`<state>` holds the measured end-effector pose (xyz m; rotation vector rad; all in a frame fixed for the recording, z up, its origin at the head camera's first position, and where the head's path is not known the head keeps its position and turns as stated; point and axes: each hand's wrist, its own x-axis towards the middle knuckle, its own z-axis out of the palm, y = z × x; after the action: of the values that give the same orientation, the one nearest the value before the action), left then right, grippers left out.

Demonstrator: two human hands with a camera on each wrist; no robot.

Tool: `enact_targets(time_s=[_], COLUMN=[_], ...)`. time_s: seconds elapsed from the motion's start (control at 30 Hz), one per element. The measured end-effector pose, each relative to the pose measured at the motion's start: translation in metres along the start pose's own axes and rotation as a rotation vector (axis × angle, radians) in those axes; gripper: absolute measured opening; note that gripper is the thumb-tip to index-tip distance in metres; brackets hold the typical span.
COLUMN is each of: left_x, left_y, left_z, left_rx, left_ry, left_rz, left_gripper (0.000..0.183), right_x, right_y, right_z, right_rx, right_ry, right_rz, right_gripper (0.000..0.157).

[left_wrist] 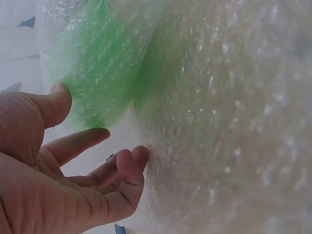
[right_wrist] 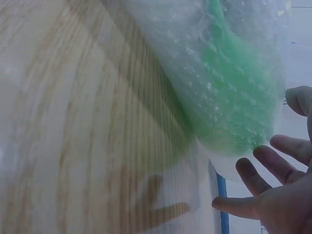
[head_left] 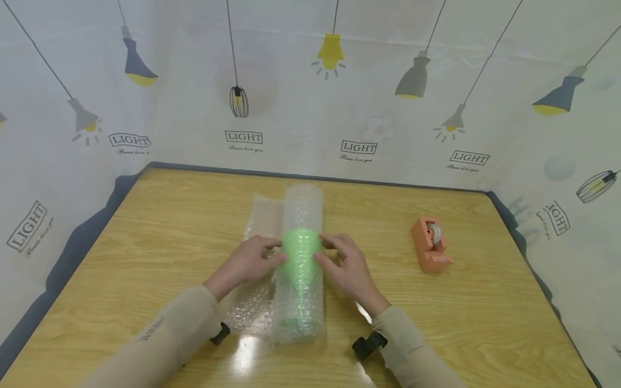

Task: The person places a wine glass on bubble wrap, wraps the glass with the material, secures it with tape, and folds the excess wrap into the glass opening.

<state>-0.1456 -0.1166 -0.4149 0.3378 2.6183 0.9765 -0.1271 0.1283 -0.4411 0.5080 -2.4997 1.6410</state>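
A green goblet-shaped thing [head_left: 302, 253] lies rolled inside clear bubble wrap [head_left: 303, 207], wide part away from me and a narrow stem toward me. The left hand [head_left: 254, 258] is at the roll's left side, its thumb touching the wrap. In the left wrist view the fingers of the left hand [left_wrist: 73, 170] are loosely bent under the green part. On the roll's right side is the right hand [head_left: 350, 267], thumb and fingertips against or close to the wrap. In the right wrist view the fingers of the right hand [right_wrist: 278, 180] are spread, fairly straight.
A loose flap of bubble wrap [head_left: 257, 302] lies flat to the left of the roll. An orange tape dispenser [head_left: 429, 250] with a tape roll stands on the wooden table [head_left: 485, 312] at the right. A lamp-print curtain [head_left: 291, 70] rises behind the table.
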Motion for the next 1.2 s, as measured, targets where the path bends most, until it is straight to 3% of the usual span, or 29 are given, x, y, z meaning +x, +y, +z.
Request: enact_targets(time_s=[0.33, 0.57, 0.7, 0.83, 1.0, 1.2], left_x=[0.006, 0.004, 0.000, -0.003, -0.007, -0.011], left_y=[0.002, 0.007, 0.009, 0.010, 0.012, 0.014], left_z=[0.010, 0.009, 0.008, 0.008, 0.011, 0.012], left_rx=[-0.072, -0.061, -0.092, -0.104, -0.024, 0.011], left_ry=[-0.019, 0.003, 0.027, 0.105, 0.209, 0.270], left_rz=[0.010, -0.068, -0.080, -0.028, 0.071, 0.131], left_gripper=[0.050, 0.055, 0.063, 0.067, 0.066, 0.060], right_x=[-0.001, -0.001, -0.001, 0.000, 0.001, 0.004], right_y=[-0.001, 0.000, 0.000, -0.001, 0.000, 0.000], right_z=[-0.003, -0.001, -0.001, -0.002, -0.001, 0.001], right_rx=[-0.029, -0.067, -0.091, -0.094, -0.108, -0.119], right_ry=[0.036, 0.042, 0.023, -0.001, -0.003, -0.003], right_rz=[-0.050, -0.109, -0.139, -0.148, -0.157, -0.156], right_gripper=[0.042, 0.043, 0.043, 0.044, 0.043, 0.043])
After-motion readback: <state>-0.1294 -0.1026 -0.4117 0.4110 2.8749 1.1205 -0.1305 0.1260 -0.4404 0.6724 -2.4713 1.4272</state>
